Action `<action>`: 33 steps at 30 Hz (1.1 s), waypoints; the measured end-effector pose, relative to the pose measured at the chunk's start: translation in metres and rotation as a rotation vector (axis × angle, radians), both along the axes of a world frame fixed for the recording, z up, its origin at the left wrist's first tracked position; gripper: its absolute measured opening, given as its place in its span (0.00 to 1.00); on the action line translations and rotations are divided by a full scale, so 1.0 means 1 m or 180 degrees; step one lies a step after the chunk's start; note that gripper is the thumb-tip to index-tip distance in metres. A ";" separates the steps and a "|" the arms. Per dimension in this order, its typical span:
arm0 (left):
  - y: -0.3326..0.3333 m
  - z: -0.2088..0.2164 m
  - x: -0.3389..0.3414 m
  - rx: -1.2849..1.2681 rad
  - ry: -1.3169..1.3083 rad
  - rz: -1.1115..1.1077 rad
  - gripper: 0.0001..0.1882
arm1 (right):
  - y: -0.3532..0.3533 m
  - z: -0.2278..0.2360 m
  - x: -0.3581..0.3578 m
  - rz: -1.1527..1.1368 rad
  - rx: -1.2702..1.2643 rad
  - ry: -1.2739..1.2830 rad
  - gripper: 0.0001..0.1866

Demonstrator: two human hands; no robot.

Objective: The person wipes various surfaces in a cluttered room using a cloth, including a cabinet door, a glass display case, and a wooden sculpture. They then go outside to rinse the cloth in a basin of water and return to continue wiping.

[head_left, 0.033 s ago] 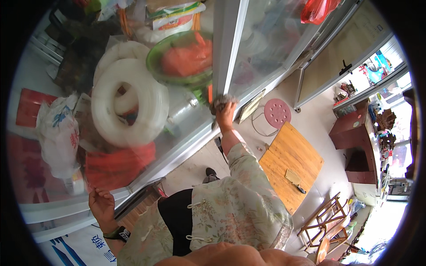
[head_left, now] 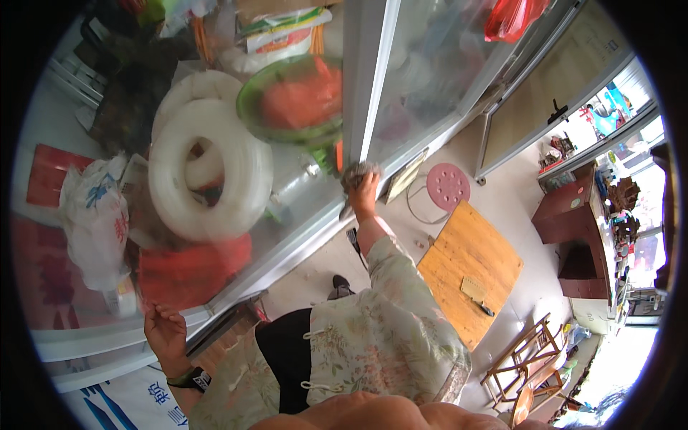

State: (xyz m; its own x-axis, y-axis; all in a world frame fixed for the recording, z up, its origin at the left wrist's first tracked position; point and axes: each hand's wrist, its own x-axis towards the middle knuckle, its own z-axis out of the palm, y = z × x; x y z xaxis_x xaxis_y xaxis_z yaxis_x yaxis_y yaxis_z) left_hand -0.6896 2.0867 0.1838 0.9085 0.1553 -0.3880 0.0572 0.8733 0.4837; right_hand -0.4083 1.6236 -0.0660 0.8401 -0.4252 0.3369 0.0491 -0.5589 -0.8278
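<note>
My right hand [head_left: 366,195] is closed around a crumpled grey rag [head_left: 360,174]. It presses the rag to the lower part of the upright white frame [head_left: 369,79] between two glass panes. Lower left, my left hand [head_left: 165,331] is held up by the bottom edge of the glass pane [head_left: 287,193], fingers loosely bent and nothing seen in them. Whether its fingertips touch the glass I cannot tell. Behind the pane lie a white ring-shaped coil [head_left: 168,172], a green basin [head_left: 247,107] with an orange-red bag, and a red bundle [head_left: 193,269].
On the right, a wooden table [head_left: 466,251] carries a knife [head_left: 485,308]. Beside it are a pink round stool [head_left: 448,186] and folded wooden chairs [head_left: 527,358]. A door [head_left: 552,107] stands at the upper right, with a dark red desk [head_left: 566,211] below it.
My right hand and the rag have slid slightly down the frame. My left hand stays in nearly the same place.
</note>
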 end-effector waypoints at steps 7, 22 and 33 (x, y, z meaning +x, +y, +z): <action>-0.010 -0.007 0.015 -0.0081 -0.0244 -0.0066 0.10 | -0.021 0.089 0.022 0.0345 -0.0619 -0.1678 0.21; -0.022 -0.017 0.027 -0.0389 -0.0951 -0.0033 0.09 | -0.025 0.471 0.067 -0.0117 -0.1343 -0.3723 0.17; -0.019 -0.020 0.029 -0.0482 -0.0918 -0.0131 0.10 | -0.029 0.240 0.042 0.0271 -0.1357 -0.2663 0.17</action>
